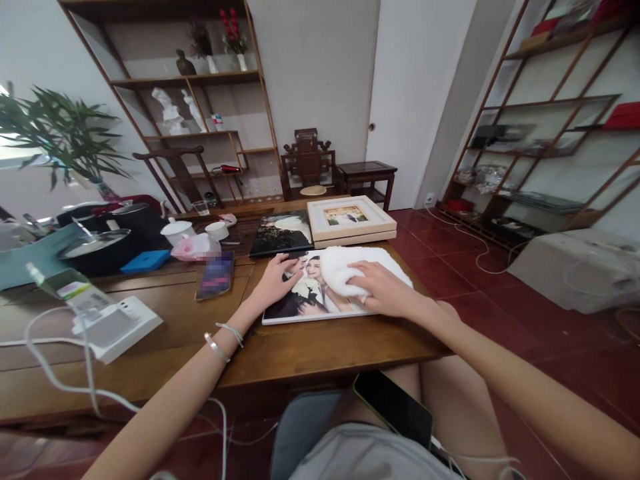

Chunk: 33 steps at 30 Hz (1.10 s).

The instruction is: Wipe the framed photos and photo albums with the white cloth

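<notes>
A photo panel (320, 305) with a white edge lies flat near the front of the wooden table. My left hand (277, 283) rests on its left part with the fingers spread. A fluffy white cloth (383, 259) covers the panel's right side. My right hand (377, 287) grips the cloth, pressing it on the picture with bent fingers. Just behind the panel lies a dark photo panel (283, 232). Beside that is a light wooden picture frame (353, 220) with a small photo in it.
Left on the wooden table (300, 357) are a phone (215, 275), a white box (125, 327) with cables, a blue box (145, 261), a black pan (97, 253) and white cups. Another phone (395, 407) lies on my lap. Shelves, a chair and a stool stand behind.
</notes>
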Available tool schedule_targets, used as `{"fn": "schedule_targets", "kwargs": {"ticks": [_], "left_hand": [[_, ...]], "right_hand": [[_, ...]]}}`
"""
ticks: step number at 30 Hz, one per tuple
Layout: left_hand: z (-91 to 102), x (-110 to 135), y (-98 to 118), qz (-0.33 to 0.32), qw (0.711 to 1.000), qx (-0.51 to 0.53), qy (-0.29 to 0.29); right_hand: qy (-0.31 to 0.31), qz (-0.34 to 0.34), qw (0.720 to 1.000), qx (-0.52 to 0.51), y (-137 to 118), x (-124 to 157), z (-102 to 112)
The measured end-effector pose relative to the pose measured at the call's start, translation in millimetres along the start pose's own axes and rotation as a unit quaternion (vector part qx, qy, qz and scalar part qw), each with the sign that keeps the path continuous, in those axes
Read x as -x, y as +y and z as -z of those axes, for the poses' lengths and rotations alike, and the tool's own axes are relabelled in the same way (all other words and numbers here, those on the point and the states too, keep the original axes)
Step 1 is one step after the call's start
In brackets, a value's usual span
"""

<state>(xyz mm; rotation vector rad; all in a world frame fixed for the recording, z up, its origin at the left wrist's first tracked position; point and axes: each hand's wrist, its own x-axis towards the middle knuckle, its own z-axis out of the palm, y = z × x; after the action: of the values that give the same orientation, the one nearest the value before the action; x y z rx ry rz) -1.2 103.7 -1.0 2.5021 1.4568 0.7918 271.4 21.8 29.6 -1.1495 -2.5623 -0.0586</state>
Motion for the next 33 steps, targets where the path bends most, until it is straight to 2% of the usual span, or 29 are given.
{"fn": "schedule_targets", "kwargs": {"ticks": [4, 9, 13, 17, 20, 22, 25, 30, 33], "left_hand": [[0.6, 0, -1, -0.009, 1.0, -0.003, -0.005], [-0.1, 1, 3, -0.004, 1.0, -0.004, 0.009], [-0.3, 2, 8, 0.008, 1.0, -0.003, 0.014], [-3.3, 2, 5, 0.007, 1.0, -0.001, 0.022], [-5.8, 2, 1, -0.002, 1.0, 0.0, 0.027], [-6.2, 1, 0, -0.006, 1.0, 0.0, 0.029], [-4.4, 0, -1, -0.021, 0.999, 0.004, 0.027], [-0.2, 0, 2, -0.03, 0.999, 0.001, 0.022], [0.7, 0, 3, -0.024, 1.0, -0.004, 0.019]], "right_hand": [[0.015, -0.016, 1.0, 0.006, 29, -31, -15], [0.031, -0.026, 0.999, 0.001, 33, -38, -26], [0.033, -0.027, 0.999, -0.003, 13, -20, -24], [0.028, -0.003, 0.999, -0.031, -28, 9, -15], [-0.003, 0.027, 0.998, -0.061, -57, 27, -7], [-0.022, 0.046, 0.996, -0.073, -66, 30, -3], [-0.027, 0.05, 0.996, -0.07, -57, 19, -1], [-0.014, 0.029, 0.999, -0.041, -17, -26, -4], [-0.01, 0.015, 0.999, -0.034, -2, -48, -7]]}}
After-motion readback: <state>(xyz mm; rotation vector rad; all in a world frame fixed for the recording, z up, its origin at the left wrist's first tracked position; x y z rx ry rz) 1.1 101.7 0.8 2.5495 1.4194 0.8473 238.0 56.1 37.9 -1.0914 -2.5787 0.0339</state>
